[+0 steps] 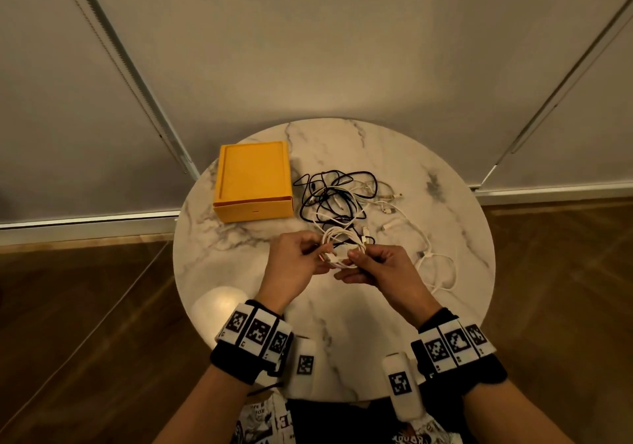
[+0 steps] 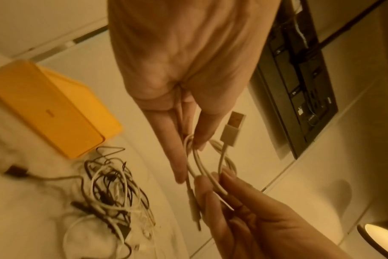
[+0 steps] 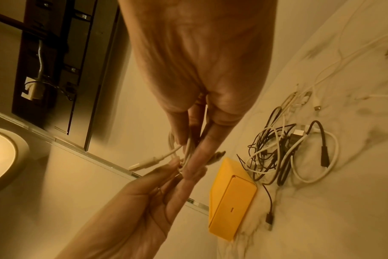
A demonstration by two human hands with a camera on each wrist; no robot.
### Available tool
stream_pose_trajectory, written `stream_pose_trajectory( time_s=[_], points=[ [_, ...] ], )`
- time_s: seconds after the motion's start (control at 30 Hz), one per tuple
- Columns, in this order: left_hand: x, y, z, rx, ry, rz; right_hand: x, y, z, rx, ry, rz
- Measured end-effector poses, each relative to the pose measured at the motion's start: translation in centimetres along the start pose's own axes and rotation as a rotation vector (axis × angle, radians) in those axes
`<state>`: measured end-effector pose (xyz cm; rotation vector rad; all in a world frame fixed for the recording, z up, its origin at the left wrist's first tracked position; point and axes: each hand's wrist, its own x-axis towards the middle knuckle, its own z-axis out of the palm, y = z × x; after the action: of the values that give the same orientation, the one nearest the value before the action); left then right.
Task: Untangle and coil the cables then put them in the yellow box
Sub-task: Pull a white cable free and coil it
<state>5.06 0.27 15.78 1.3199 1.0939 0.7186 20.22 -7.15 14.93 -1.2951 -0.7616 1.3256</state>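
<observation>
Above the middle of the round marble table, both hands hold one small white cable coil. My left hand pinches its left side, and my right hand pinches its right side. In the left wrist view the white cable coil shows its loops, with a USB plug sticking up. The right wrist view shows the white cable coil between the fingers. A tangle of black and white cables lies behind the hands. The yellow box stands at the table's far left, lid on.
A loose white cable trails on the table right of my right hand. A bright lamp reflection shines on the near left of the tabletop. Wooden floor surrounds the table, and pale wall panels rise behind it.
</observation>
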Motion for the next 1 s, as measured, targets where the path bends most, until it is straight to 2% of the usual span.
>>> stream_pose_trajectory(
  time_s=[0.1, 0.2, 0.3, 0.4, 0.53, 0.6, 0.83, 0.9, 1.0],
  points=[
    [-0.2, -1.0, 0.3, -0.046, 0.029, 0.009, 0.2, 0.4, -0.3, 0.012, 0.014, 0.019],
    [-0.1, -1.9, 0.0, 0.006, 0.026, 0.026, 0.8, 0.6, -0.8, 0.058, 0.021, 0.062],
    [0.1, -2.2, -0.5, 0.045, -0.036, 0.008, 1.0, 0.6, -1.3, 0.039, 0.014, 0.068],
    [0.3, -1.9, -0.9, 0.021, -0.089, -0.08, 1.1, 0.7, -1.2, -0.009, 0.017, 0.059],
    [0.0, -1.0, -1.4, -0.164, -0.203, -0.182, 1.2, 0.6, -0.9, 0.034, 0.01, 0.09],
    [-0.3, -1.0, -1.7, -0.188, -0.241, -0.191, 1.2, 0.6, -0.8, 0.095, 0.008, 0.131],
    [0.1, -3.1, -3.0, 0.14, -0.24, -0.074, 1.0, 1.2, -1.6, 0.119, -0.025, 0.255],
    [0.0, -3.7, -2.1, 0.156, -0.253, -0.112, 0.7, 2.0, -2.2, 0.083, -0.011, 0.307],
    [0.0, -4.5, 0.0, 0.043, -0.236, -0.247, -0.1, 3.8, -3.4, -0.006, 0.037, 0.373]
  ],
)
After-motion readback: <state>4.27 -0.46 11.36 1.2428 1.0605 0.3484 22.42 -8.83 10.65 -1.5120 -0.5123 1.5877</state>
